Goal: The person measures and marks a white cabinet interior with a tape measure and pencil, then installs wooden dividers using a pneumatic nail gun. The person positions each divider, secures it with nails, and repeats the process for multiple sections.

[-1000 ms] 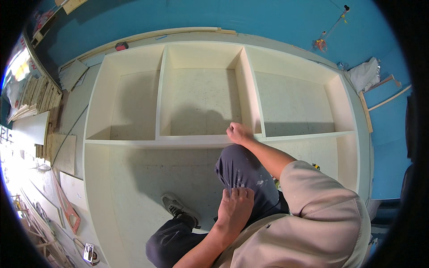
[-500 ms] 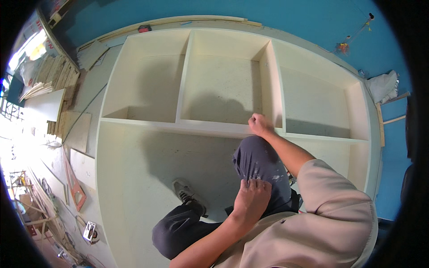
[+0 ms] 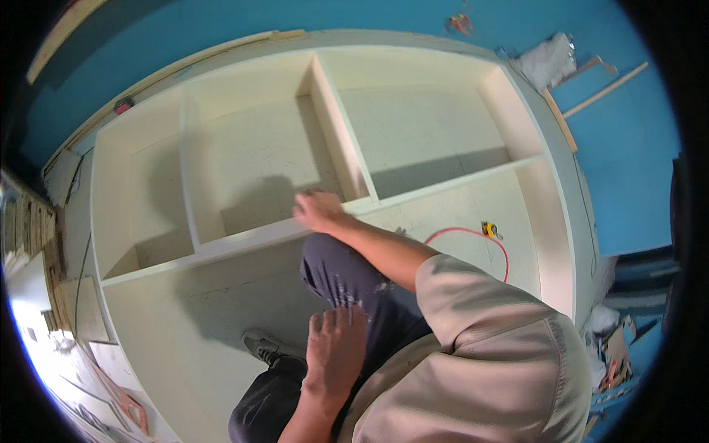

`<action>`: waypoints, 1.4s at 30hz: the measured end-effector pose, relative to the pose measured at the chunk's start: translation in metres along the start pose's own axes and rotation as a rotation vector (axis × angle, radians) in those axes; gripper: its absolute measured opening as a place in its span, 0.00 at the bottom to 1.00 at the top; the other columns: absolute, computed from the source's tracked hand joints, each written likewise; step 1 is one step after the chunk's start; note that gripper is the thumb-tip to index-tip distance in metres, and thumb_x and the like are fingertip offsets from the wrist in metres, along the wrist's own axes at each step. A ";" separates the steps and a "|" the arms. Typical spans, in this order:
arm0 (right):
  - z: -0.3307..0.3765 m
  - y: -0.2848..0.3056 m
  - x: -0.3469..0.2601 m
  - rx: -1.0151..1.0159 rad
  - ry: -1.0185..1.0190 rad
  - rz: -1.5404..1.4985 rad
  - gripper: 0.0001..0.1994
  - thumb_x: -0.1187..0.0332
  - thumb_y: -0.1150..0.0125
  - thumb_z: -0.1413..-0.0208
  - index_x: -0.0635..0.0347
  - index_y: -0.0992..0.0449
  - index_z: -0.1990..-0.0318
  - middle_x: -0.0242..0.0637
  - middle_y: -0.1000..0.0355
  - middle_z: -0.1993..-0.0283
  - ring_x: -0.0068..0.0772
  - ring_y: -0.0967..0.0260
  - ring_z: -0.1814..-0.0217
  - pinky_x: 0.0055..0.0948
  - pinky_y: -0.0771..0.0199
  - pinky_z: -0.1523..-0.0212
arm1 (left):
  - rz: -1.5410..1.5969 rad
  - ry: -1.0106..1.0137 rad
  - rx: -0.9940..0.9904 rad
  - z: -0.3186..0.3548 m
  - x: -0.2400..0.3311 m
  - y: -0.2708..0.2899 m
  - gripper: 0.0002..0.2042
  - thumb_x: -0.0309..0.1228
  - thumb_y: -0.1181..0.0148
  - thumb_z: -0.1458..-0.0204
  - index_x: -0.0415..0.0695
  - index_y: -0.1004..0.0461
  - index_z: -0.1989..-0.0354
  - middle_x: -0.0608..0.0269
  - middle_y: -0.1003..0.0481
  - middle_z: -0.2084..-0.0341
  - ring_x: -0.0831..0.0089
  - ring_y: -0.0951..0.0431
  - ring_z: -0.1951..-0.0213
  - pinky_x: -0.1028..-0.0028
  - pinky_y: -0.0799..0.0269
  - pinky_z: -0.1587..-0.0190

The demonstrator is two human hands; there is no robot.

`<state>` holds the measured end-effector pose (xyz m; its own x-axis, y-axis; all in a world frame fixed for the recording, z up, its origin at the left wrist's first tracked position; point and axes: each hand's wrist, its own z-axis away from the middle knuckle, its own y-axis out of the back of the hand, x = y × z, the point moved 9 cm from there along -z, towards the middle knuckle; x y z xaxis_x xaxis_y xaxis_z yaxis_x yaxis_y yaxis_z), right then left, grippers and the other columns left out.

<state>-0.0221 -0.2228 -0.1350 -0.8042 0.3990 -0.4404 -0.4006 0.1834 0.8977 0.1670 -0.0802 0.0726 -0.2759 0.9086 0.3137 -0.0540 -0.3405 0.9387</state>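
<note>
Hands apart: the right hand [image 3: 320, 211], curled (grip unclear, slightly blurred), is at the crosspiece [image 3: 244, 241] of the pale frame [image 3: 336, 127], which lies flat; the left hand [image 3: 337, 345] is at the thigh. Right: a tape measure [image 3: 490, 230].

Overexposed glare at lower left; soft shadows across cream shelf unit [image 3: 251, 235], mid-frame; right hand [image 3: 319, 211] slightly blurred; edges bowed, corners black.

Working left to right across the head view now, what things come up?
Stack of boards, red-and-black object, gray shoe, left hand, yellow tape measure, white bag. The right hand is omitted: its span overlaps the left's.
</note>
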 end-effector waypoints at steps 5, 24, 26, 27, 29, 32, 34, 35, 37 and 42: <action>0.017 -0.014 -0.039 -0.040 0.119 -0.040 0.20 0.50 0.44 0.40 0.61 0.20 0.63 0.48 0.21 0.61 0.52 0.22 0.57 0.52 0.23 0.55 | 0.016 -0.030 -0.111 -0.012 0.003 -0.019 0.11 0.28 0.43 0.48 0.41 0.26 0.57 0.57 0.23 0.65 0.61 0.21 0.59 0.62 0.29 0.49; 0.245 0.059 0.160 0.305 -0.346 -0.554 0.07 0.70 0.41 0.47 0.61 0.24 0.62 0.49 0.26 0.62 0.53 0.28 0.55 0.46 0.27 0.54 | 0.163 0.227 -0.134 -0.060 -0.112 -0.020 0.23 0.24 0.41 0.45 0.37 0.33 0.40 0.43 0.30 0.44 0.44 0.32 0.40 0.52 0.40 0.35; 0.303 0.040 0.238 0.191 -0.631 -0.481 0.09 0.67 0.42 0.47 0.60 0.23 0.62 0.49 0.25 0.60 0.52 0.27 0.52 0.46 0.26 0.52 | 0.089 0.168 -0.058 -0.094 -0.113 -0.030 0.26 0.24 0.41 0.45 0.37 0.36 0.37 0.42 0.33 0.40 0.43 0.36 0.37 0.51 0.43 0.33; 0.340 0.029 0.272 0.128 -0.858 -0.482 0.09 0.66 0.42 0.48 0.59 0.23 0.62 0.48 0.24 0.59 0.52 0.27 0.52 0.46 0.26 0.52 | 0.052 0.150 -0.028 -0.107 -0.117 -0.039 0.27 0.24 0.41 0.45 0.37 0.38 0.35 0.42 0.35 0.38 0.42 0.38 0.35 0.51 0.45 0.32; 0.387 0.022 0.310 0.030 -0.892 -0.283 0.10 0.67 0.42 0.49 0.58 0.24 0.60 0.47 0.25 0.61 0.51 0.26 0.52 0.47 0.25 0.53 | -0.045 0.050 -0.034 -0.134 -0.129 -0.071 0.36 0.29 0.36 0.47 0.38 0.45 0.30 0.41 0.42 0.32 0.42 0.45 0.31 0.52 0.50 0.29; 0.408 0.014 0.296 0.091 -0.714 -0.303 0.12 0.68 0.41 0.50 0.58 0.25 0.58 0.46 0.26 0.59 0.51 0.27 0.50 0.49 0.26 0.52 | -0.093 0.110 -0.240 -0.156 -0.185 -0.151 0.41 0.43 0.35 0.45 0.38 0.48 0.28 0.40 0.46 0.29 0.43 0.48 0.28 0.52 0.53 0.28; 0.407 -0.011 0.273 0.019 -0.644 -0.308 0.16 0.69 0.39 0.53 0.63 0.26 0.54 0.51 0.28 0.53 0.55 0.31 0.46 0.51 0.28 0.47 | -0.342 0.079 -0.032 -0.158 -0.199 -0.203 0.39 0.49 0.37 0.44 0.38 0.45 0.31 0.45 0.40 0.35 0.45 0.39 0.35 0.46 0.44 0.32; 0.396 -0.012 0.261 0.032 -0.609 -0.251 0.22 0.68 0.38 0.54 0.65 0.28 0.50 0.53 0.30 0.50 0.56 0.33 0.43 0.50 0.31 0.42 | -0.451 -0.008 0.187 -0.162 -0.180 -0.198 0.35 0.45 0.37 0.43 0.38 0.42 0.33 0.46 0.37 0.39 0.46 0.37 0.37 0.46 0.41 0.34; 0.402 -0.032 0.249 0.100 -0.519 -0.038 0.30 0.67 0.34 0.57 0.64 0.32 0.43 0.53 0.33 0.47 0.55 0.35 0.42 0.50 0.35 0.41 | -0.463 -0.132 0.311 -0.184 -0.130 -0.175 0.28 0.40 0.33 0.48 0.39 0.34 0.43 0.49 0.32 0.51 0.47 0.33 0.46 0.49 0.35 0.41; 0.375 -0.078 0.256 -0.299 -0.711 0.086 0.24 0.67 0.32 0.56 0.63 0.34 0.51 0.51 0.32 0.50 0.55 0.34 0.43 0.51 0.33 0.43 | -0.331 0.105 0.062 -0.200 -0.136 -0.160 0.22 0.45 0.35 0.48 0.43 0.31 0.52 0.53 0.31 0.57 0.55 0.31 0.50 0.56 0.37 0.44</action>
<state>-0.0321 0.2024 -0.3136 -0.4036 0.9000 -0.1649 -0.5325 -0.0845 0.8422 0.0217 -0.1979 -0.1486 -0.3509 0.9361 -0.0225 -0.0995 -0.0134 0.9949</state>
